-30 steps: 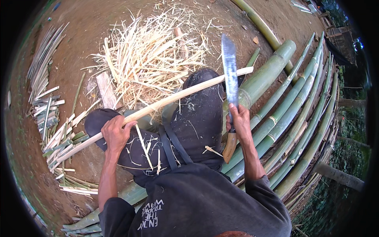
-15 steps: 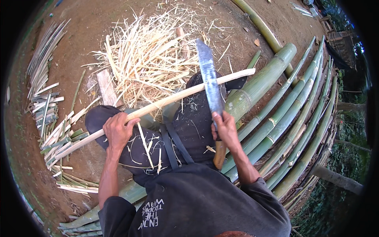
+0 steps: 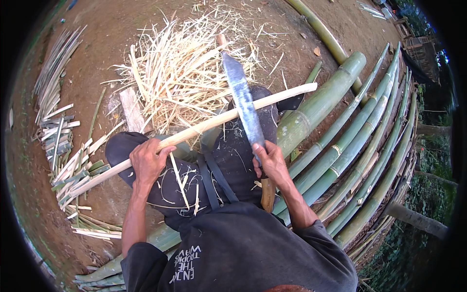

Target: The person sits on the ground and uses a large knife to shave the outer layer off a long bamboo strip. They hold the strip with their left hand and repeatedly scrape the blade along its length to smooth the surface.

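Observation:
A long pale bamboo strip (image 3: 204, 125) slants across my thighs, its right end raised beyond my right knee. My left hand (image 3: 149, 159) is closed around it over my left thigh. In my right hand (image 3: 270, 161) is a machete (image 3: 242, 95) with a broad, worn steel blade and a brown wooden handle. My fingers grip it where the blade meets the handle. The blade crosses the strip near my right knee, its tip pointing away from me. Thin curled shavings (image 3: 179, 180) lie on my dark trousers below my left hand.
A heap of pale shavings (image 3: 180, 78) covers the ground ahead, beside a wooden block (image 3: 131, 108). Thick green bamboo poles (image 3: 311, 121) lie along my right side. Split strips (image 3: 53, 73) are stacked at the left, with shorter cut pieces (image 3: 82, 168) nearer me.
The machete has slid left along the bamboo strip, and its tip has swung left over the shavings. My left hand and the strip have hardly moved.

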